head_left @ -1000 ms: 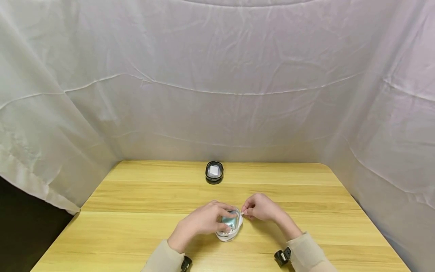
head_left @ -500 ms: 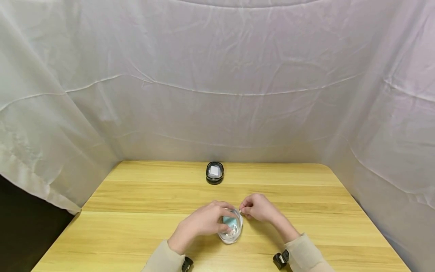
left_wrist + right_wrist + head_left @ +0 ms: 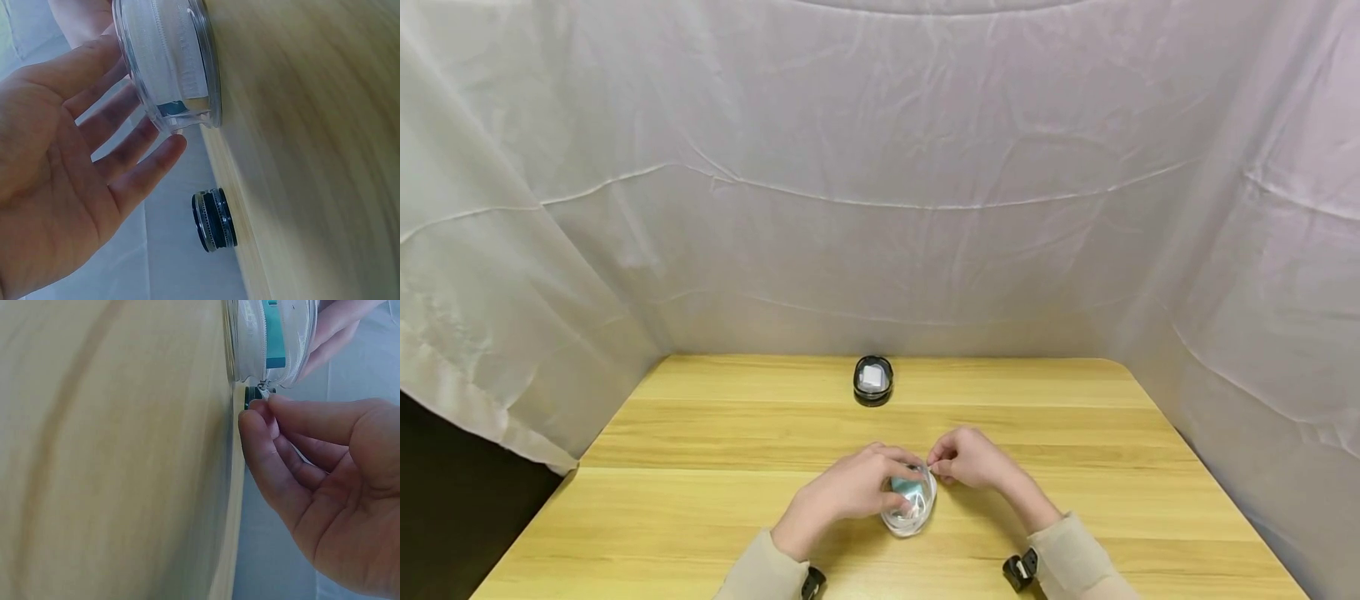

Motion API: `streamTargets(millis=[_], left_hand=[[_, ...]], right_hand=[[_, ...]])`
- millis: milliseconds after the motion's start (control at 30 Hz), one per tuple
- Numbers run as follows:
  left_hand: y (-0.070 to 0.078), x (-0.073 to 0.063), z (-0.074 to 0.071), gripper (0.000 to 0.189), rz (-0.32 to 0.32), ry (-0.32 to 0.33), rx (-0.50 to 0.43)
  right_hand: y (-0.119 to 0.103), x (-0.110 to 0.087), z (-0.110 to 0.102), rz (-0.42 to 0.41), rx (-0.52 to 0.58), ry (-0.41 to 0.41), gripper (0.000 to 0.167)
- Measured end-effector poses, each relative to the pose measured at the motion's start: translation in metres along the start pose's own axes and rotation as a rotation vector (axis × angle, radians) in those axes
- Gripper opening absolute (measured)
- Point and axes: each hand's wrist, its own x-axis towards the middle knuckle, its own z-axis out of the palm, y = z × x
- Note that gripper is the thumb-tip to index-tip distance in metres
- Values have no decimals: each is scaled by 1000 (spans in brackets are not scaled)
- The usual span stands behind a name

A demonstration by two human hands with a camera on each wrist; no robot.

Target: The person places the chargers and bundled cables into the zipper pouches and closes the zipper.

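Observation:
A clear zip pouch (image 3: 917, 502) with a white rim lies on the table in front of me. My left hand (image 3: 853, 483) holds it from above, its thumb and fingers spread over the near-left side. Through the plastic shows a teal item (image 3: 275, 337), its kind unclear. In the right wrist view a white zipper (image 3: 262, 334) runs around the pouch wall, with a gap between its edges. My right hand (image 3: 973, 460) pinches the small zipper pull (image 3: 264, 394) between thumb and index finger at the pouch's far-right side; fingertips partly hide the pull.
Farther back on the wooden table (image 3: 715, 433) stands a black-rimmed clear case (image 3: 872, 381) with a white square inside. Grey-white cloth (image 3: 880, 267) hangs behind the table and along both sides.
The pouch has shifted and turned slightly under my left hand. My right hand has moved slightly left with the zipper pull, staying against the pouch's rim. The black-rimmed case has not moved.

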Motion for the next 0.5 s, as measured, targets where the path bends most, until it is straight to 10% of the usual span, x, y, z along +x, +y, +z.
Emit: streamTargets(millis=[500], left_hand=[[2, 0, 2, 41, -50, -16, -11]], right_hand=[[1, -1, -4, -39, -11, -33, 8]])
